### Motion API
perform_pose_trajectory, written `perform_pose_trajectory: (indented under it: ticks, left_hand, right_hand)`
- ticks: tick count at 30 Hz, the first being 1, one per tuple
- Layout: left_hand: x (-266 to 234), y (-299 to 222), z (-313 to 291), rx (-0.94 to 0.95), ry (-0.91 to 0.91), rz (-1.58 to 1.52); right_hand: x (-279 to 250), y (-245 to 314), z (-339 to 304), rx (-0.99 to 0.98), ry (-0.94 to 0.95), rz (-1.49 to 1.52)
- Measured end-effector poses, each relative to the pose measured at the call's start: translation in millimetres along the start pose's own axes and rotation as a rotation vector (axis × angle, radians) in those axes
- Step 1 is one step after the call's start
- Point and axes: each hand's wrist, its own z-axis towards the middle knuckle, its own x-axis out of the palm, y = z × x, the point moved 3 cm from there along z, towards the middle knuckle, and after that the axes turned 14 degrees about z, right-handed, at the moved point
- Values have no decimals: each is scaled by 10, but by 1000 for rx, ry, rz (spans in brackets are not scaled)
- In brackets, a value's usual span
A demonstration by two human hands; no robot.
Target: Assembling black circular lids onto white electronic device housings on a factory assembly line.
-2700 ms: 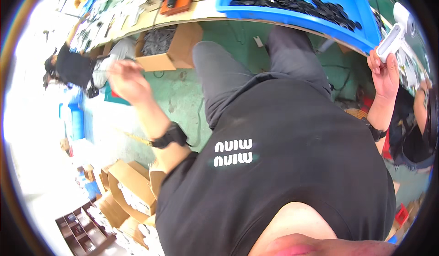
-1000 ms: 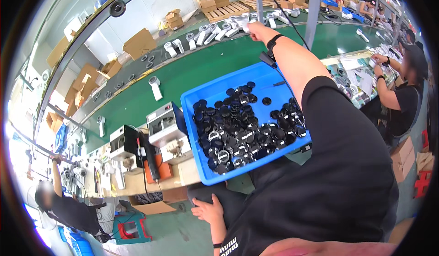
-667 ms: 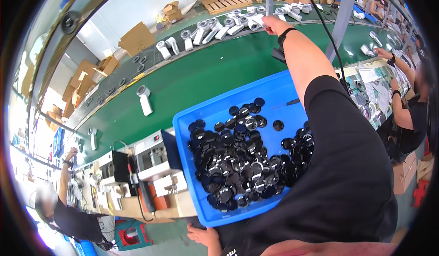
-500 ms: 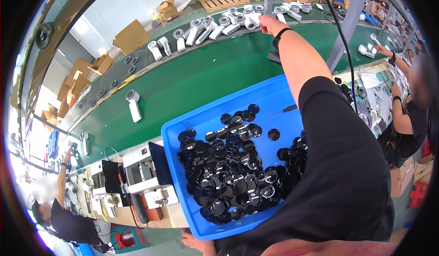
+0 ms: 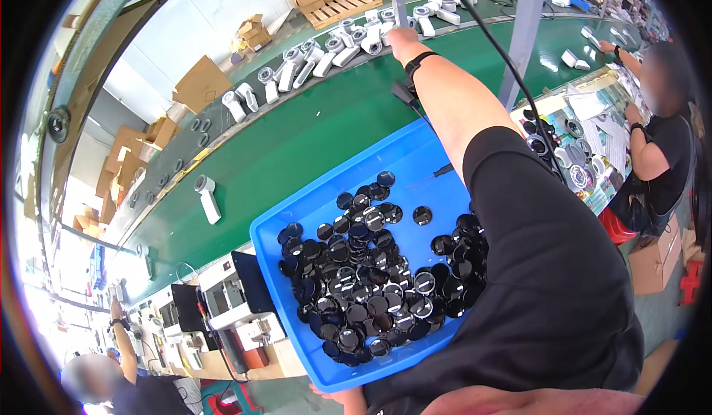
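Note:
My right arm stretches far across the green conveyor belt [image 5: 282,152]. My right hand [image 5: 403,42] is at the far edge, beside a row of white handled housings with round grey-rimmed heads [image 5: 347,47]. Its fingers are turned away, so I cannot see whether they grip one. Below my arm sits a blue plastic bin [image 5: 297,211] with many glossy black discs [image 5: 356,274] heaped in it. A thin tool with a dark handle [image 5: 443,170] also lies inside. My left hand [image 5: 343,396] is low at the bin's near edge, its fingers mostly hidden.
One white housing [image 5: 208,199] lies alone on the belt. A grey metal post [image 5: 525,40] and a hanging black cable [image 5: 504,55] are close to my right arm. Bench equipment [image 5: 222,296] adjoins the bin's left. Co-workers are at both sides; cardboard boxes [image 5: 202,85] stand behind the belt.
The view has shifted, so most of the scene sits further left. My right hand remains at the row of housings. My left hand has come closer under the bin's edge, its fingers less visible.

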Motion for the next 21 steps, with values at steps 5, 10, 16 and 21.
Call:
perform_pose_trajectory:
  ticks: [5,10,16,21]
  left_hand:
    - [76,-15,-65,45,-58,5]
    - [14,-144,-143,7,-75,-74]
    - [-130,-93,-409,74,-281,-167]
    - [135,331,-404,38,-334,-279]
  right_hand:
    - [-140,7,-269,163,-88,29]
    - [-268,147,-780,211,-29,22]
    - [-272,438,-1847,-133,75,-262]
    - [-710,586,-2669,-630,397,-596]
